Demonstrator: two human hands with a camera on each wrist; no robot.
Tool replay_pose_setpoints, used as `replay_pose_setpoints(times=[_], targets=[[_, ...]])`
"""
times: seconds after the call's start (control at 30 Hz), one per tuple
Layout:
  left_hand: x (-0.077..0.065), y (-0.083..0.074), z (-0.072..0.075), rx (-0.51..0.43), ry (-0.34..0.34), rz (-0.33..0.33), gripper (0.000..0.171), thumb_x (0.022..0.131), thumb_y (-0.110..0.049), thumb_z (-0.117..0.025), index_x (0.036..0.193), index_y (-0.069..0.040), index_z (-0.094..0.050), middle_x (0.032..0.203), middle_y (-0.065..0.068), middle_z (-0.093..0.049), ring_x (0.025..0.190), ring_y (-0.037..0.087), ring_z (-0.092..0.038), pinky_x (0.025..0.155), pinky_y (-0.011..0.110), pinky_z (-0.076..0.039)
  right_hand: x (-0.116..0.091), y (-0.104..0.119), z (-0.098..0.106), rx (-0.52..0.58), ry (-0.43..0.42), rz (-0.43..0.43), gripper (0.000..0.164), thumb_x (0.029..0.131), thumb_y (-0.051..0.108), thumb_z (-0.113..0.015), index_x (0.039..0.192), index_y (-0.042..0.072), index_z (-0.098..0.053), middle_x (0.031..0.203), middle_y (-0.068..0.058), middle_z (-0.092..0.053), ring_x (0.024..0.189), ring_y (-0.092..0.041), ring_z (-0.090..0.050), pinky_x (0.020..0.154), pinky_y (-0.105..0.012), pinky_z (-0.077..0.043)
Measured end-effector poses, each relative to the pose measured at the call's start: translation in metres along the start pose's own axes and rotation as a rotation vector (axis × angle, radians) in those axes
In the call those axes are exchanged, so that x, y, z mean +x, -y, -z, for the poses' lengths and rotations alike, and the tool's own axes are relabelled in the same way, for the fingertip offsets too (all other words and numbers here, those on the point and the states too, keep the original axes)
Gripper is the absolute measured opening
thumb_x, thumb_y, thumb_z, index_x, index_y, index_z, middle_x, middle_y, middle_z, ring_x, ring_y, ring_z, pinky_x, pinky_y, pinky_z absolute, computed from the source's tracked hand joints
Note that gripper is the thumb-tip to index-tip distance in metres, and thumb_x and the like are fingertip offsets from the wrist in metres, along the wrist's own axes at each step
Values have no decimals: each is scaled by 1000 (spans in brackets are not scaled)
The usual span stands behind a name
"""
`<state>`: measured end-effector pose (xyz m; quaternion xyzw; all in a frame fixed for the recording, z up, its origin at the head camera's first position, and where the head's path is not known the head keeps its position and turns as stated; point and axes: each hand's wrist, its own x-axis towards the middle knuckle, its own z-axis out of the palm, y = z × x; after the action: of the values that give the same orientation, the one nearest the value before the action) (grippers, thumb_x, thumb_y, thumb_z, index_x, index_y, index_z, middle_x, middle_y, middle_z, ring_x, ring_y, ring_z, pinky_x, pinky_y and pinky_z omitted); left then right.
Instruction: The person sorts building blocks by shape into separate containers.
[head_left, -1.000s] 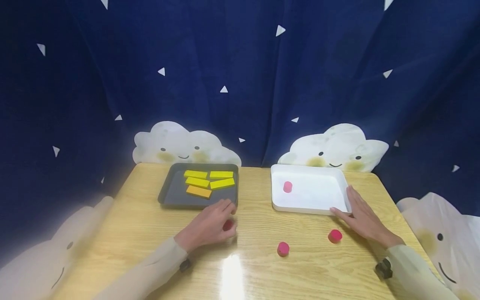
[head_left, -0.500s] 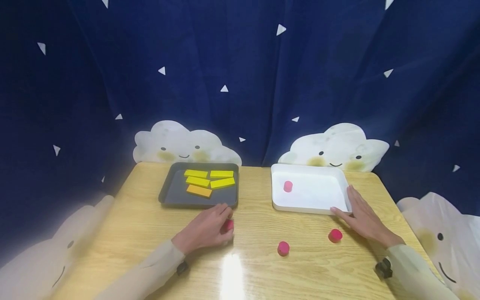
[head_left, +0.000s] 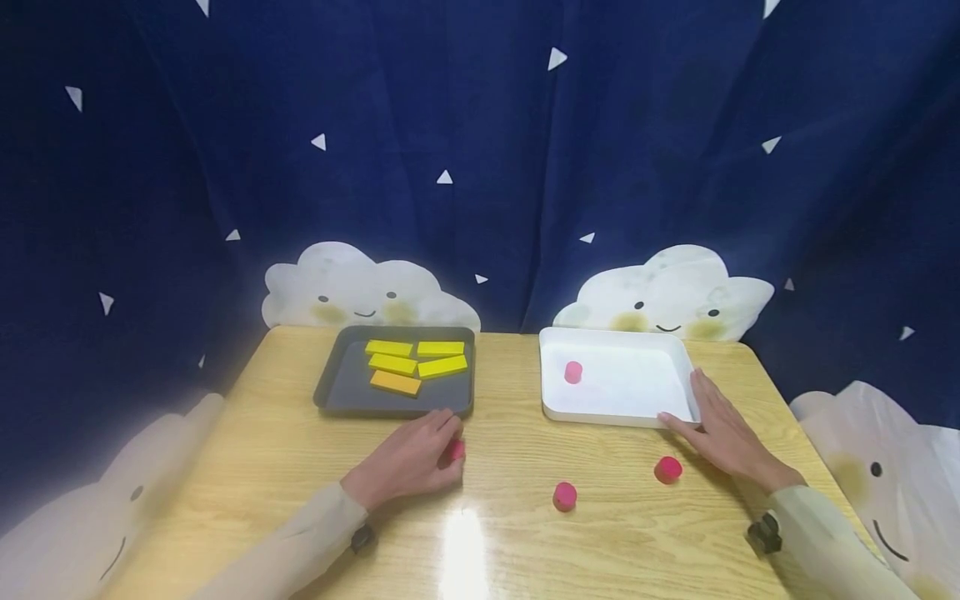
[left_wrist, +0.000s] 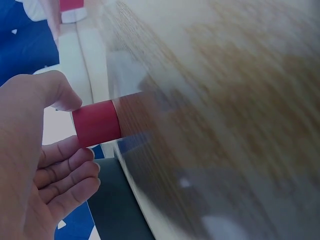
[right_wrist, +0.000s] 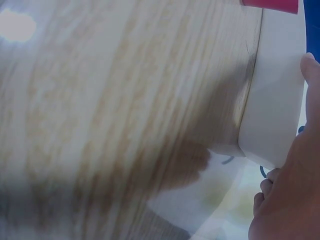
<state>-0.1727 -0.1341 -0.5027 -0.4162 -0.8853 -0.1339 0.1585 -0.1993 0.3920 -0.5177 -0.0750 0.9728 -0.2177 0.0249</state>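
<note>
My left hand (head_left: 408,460) is just in front of the dark grey tray's near right corner. It pinches a small red cylinder block (left_wrist: 96,123) between thumb and fingertips; in the left wrist view the block's flat end is at the table surface. From the head view only a sliver of that block shows past the fingers. With fingers spread straight, my right hand (head_left: 731,439) rests against the near right corner of the white tray (head_left: 637,379). One pink-red cylinder (head_left: 573,372) stands inside that tray, toward its left side.
Two more red cylinders stand on the wooden table: one (head_left: 565,497) front centre, another (head_left: 668,470) near the right hand. Several yellow blocks (head_left: 393,364) and an orange block (head_left: 395,382) lie in the dark grey tray (head_left: 341,387). A dark blue curtain (head_left: 480,125) hangs behind.
My left hand has drawn slightly left and its fingers have closed on the red cylinder block. The right hand stays at the white tray's corner.
</note>
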Motion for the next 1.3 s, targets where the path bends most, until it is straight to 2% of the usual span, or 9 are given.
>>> replay_pose_setpoints(times=[0.17, 0.57, 0.77, 1.0, 1.3], targets=[[1, 0, -1, 12, -5, -19, 16, 89, -20, -75, 92, -14, -60, 84, -9, -46, 73, 6, -45, 61, 13, -41, -2, -2, 0, 4, -1, -3, 113, 104, 63, -58, 169, -1, 9, 176, -29, 9, 162, -53, 0, 125, -77, -8], [1, -4, 6, -2, 56, 17, 17, 88, -24, -73, 92, -15, -60, 82, -9, -47, 71, 6, -44, 60, 15, -41, -2, -1, 2, 4, 3, -18, 114, 104, 65, -58, 169, 0, 10, 176, -30, 7, 161, -54, 0, 124, -79, -8], [5, -4, 11, -20, 43, -17, 19, 88, -26, -73, 95, -14, -61, 84, -8, -49, 74, 7, -46, 63, 15, -44, -2, 0, 3, 3, 4, -16, 114, 104, 64, -57, 169, -1, 10, 176, -30, 8, 161, -54, 0, 124, -79, -8], [17, -3, 15, -11, -14, -75, 18, 88, -23, -72, 94, -14, -58, 84, -7, -46, 72, 8, -44, 61, 16, -41, -3, 4, 3, 13, 14, -14, 113, 104, 64, -57, 169, -1, 10, 176, -30, 10, 161, -55, 0, 124, -79, -8], [50, -3, 30, -31, 50, -36, 17, 88, -22, -71, 95, -15, -57, 87, -7, -48, 75, 7, -48, 63, 15, -42, -1, 6, 3, 2, 9, -16, 113, 104, 65, -56, 169, -1, 9, 176, -29, 11, 161, -54, 0, 123, -79, -9]])
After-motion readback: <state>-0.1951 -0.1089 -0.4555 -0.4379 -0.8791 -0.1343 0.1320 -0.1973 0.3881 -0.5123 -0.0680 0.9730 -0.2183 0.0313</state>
